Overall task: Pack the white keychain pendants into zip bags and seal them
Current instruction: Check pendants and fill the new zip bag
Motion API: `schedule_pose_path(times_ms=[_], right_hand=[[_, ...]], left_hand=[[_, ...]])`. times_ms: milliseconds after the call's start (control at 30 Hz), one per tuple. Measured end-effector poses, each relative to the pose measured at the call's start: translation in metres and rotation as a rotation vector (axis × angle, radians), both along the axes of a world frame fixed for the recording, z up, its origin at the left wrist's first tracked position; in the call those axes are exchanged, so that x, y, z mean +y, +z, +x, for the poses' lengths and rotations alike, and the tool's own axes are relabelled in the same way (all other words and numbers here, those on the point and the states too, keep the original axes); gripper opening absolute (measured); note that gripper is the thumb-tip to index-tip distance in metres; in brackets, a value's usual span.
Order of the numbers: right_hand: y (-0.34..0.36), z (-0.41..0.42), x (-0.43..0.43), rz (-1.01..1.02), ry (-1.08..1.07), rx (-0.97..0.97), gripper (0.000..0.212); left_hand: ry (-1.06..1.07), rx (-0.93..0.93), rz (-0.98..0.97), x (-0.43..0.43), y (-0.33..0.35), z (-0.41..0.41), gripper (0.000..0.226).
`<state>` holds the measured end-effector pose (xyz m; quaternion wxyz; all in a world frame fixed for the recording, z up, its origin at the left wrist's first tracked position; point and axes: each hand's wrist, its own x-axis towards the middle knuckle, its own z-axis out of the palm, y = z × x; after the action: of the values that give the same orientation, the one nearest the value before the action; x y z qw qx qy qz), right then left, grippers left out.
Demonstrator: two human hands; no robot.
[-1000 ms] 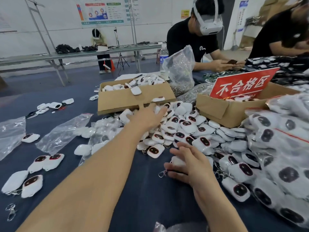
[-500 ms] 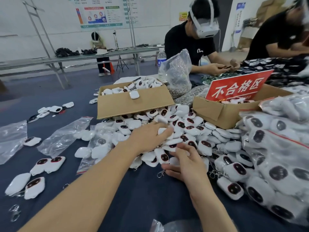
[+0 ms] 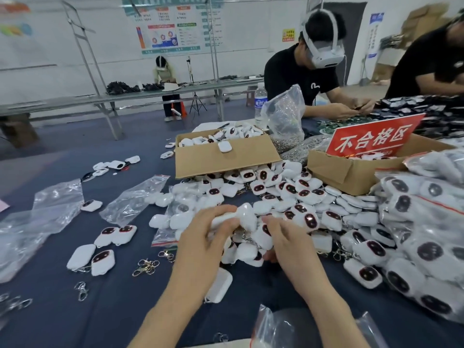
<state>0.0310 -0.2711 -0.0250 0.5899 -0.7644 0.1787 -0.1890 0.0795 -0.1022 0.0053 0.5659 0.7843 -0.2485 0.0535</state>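
pulled back from the pile (image 3: 301, 194), left hand (image 3: 208, 237) and right hand (image 3: 285, 238) now both grip one bunch of pendants (image 3: 247, 214) just above the bench (image 3: 113, 310); gathering looks done, next is the zip bag (image 3: 281, 330) lying near.

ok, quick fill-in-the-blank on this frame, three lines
1. The left hand and right hand grip a clump of ___ pendants.
2. The red sign stands in a box made of ___.
3. The cloth over the table is dark ___.
Missing words: white; cardboard; blue.
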Motion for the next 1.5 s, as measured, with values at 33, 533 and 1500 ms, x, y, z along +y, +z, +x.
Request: schedule_pose_path(times_ms=[33, 533, 1500], right_hand=[[0.0, 0.0, 0.0, -0.025, -0.009, -0.002, 0.036], [0.015, -0.001, 0.019, 0.15, 0.227, -0.07, 0.016], [0.014, -0.004, 0.034, 0.243, 0.383, -0.101, 0.026]], left_hand=[[0.006, 0.049, -0.059, 0.005, -0.003, -0.008, 0.017], [0.041, 0.275, -0.287, 0.024, -0.028, -0.012, 0.044], [-0.13, 0.455, -0.409, 0.018, -0.023, -0.013, 0.015]])
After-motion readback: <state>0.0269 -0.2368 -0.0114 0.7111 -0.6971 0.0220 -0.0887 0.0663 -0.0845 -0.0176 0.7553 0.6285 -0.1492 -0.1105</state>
